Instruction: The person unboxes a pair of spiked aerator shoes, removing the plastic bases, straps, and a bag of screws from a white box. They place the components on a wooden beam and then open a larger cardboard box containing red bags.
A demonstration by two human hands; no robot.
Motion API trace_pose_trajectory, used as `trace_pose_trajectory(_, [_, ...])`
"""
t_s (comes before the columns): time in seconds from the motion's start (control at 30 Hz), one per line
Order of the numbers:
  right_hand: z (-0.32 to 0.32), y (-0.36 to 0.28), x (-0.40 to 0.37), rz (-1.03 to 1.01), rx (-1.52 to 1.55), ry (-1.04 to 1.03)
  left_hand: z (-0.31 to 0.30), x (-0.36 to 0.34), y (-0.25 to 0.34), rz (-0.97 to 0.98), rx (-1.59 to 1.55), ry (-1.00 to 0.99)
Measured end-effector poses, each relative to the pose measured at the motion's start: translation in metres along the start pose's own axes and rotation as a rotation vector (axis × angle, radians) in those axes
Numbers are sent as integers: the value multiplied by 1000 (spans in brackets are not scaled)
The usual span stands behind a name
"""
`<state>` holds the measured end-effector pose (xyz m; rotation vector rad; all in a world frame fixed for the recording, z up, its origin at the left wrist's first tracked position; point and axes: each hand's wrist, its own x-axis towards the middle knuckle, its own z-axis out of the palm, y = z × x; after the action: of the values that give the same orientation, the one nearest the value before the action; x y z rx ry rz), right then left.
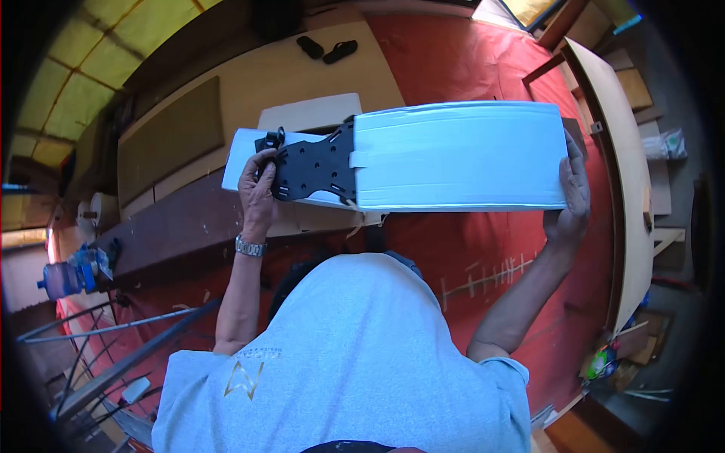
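A long white box is held up in front of my chest, lying crosswise. At its left part a black plate with holes shows, with a smaller white piece behind it. My left hand, with a metal watch on the wrist, has its fingers closed on the left end of the black plate, beside a small black clip-like part. My right hand grips the right end of the box, its fingers wrapped round the edge.
Black sandals lie on a pale board ahead. Red sheeting covers the floor. A wooden panel stands at the right. Metal rods and a blue water bottle are at the left.
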<state>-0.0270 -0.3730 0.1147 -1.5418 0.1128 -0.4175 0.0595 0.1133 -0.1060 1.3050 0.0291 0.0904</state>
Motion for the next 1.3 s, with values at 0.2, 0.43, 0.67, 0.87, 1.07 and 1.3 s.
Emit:
trace_pose_trajectory(0.2, [-37,136,2,111,246,-115,-15,-8,15,114,370,100])
trace_pose_trajectory(0.43, [-53,229,-32,349,402,-9,-33,-13,31,144,651,165])
trace_pose_trajectory(0.67, [-59,252,-41,380,466,0,-61,-10,50,192,674,210])
trace_pose_trajectory(0.87, [-44,195,-30,256,356,55,-75,-7,59,280,793,233])
trace_pose_trajectory(1.07, [-11,81,-8,-176,-417,-154,-61,-5,72,342,884,242])
trace_pose_trajectory(1.3, [-33,112,-1,241,119,-86,-67,-14,68,317,910,240])
